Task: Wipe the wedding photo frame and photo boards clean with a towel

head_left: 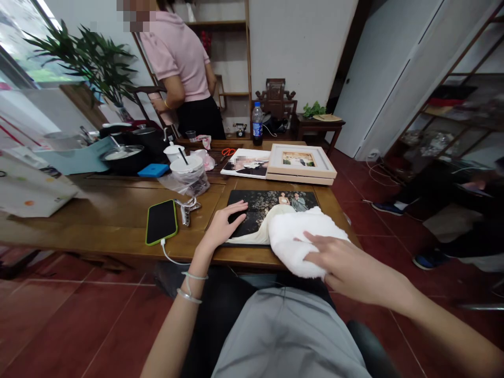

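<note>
A dark wedding photo panel (pixel 254 212) lies flat near the front edge of the wooden table (pixel 118 202). My left hand (pixel 226 223) rests on its left side, fingers stretched out and holding nothing. Over the panel's lower right part is a bunched white towel (pixel 299 236), which hangs a little past the table's edge. My right hand (pixel 334 257) grips the towel from the right, its index finger reaching across the cloth. The towel hides the panel's lower right corner.
Framed pictures (pixel 301 160) and a white photo print (pixel 246 163) lie behind the panel. To the left are a phone (pixel 161 221) on a cable, a lidded cup (pixel 187 168) in plastic and several pots. A cola bottle (pixel 257 125) stands behind. Someone in pink (pixel 181 58) stands beyond the table.
</note>
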`<state>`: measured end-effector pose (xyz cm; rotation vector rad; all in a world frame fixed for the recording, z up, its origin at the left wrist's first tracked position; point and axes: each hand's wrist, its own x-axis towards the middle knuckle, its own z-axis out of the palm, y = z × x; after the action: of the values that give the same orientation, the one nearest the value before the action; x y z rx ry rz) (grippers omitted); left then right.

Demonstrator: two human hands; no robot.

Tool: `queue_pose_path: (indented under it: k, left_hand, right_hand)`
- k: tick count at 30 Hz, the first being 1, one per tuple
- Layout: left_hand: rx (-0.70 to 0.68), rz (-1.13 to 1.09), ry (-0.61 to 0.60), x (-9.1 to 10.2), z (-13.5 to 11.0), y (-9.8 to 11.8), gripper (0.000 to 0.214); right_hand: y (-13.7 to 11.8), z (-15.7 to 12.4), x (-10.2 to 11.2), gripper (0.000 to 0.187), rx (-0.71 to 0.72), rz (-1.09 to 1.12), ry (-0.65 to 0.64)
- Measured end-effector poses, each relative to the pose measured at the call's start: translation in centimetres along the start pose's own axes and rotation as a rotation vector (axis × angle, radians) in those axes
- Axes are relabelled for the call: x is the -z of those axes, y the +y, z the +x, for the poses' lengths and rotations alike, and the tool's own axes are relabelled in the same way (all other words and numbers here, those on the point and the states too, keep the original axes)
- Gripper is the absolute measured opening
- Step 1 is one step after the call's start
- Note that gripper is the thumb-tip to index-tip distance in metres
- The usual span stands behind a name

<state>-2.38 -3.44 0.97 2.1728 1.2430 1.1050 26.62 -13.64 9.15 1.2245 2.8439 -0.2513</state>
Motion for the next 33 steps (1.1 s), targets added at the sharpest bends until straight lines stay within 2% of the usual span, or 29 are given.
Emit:
queue_pose_path:
  k: [3, 7, 13, 17, 19, 21, 27, 29, 31, 33]
  left_hand:
    - [-0.008, 0.002, 0.0, 0.1, 0.0, 0.1, 0.03]
    - [-0.013, 0.003, 0.003, 0.1, 0.1, 0.1, 0.03]
    - [-0.008, 0.012, -0.003, 0.1, 0.0, -0.1, 0.03]
    - [-0.004, 0.011, -0.003, 0.1, 0.0, -0.1, 0.03]
    - [0.0, 0.009, 0.0, 0.1, 0.0, -0.1, 0.031]
    - [0.003, 0.005, 0.001, 0.0, 0.0, -0.2, 0.031]
    - [0.002, 0.001, -0.003, 0.1, 0.1, 0.0, 0.031]
    - [0.004, 0.003, -0.002, 0.1, 0.1, 0.1, 0.03]
    - [0.002, 0.002, -0.003, 0.1, 0.1, 0.2, 0.03]
    - [-0.001, 0.001, -0.003, 0.1, 0.1, 0.2, 0.03]
  right_hand:
    - [0.3, 0.3, -0.5, 0.047, 0.053, 0.039, 0.027]
    - [3.5, 3.6, -1.1, 0.05, 0.085, 0.051, 0.097]
    - [9.1, 9.7, -1.8, 0.041, 0.038, -0.037, 0.224]
    - [10.6, 11.2, -2.3, 0.037, -0.021, -0.079, 0.322]
    - [10.1, 10.9, -2.3, 0.039, -0.032, -0.095, 0.335]
    - [8.5, 10.1, -2.1, 0.041, -0.033, -0.109, 0.304]
    - [0.2, 5.9, -1.8, 0.041, 0.024, -0.112, 0.156]
    - [-1.9, 4.8, -1.8, 0.041, 0.067, -0.112, 0.104]
    - [-2.8, 4.4, -1.9, 0.042, 0.111, -0.104, 0.077]
    - [-2.4, 4.8, -1.9, 0.044, 0.126, -0.085, 0.088]
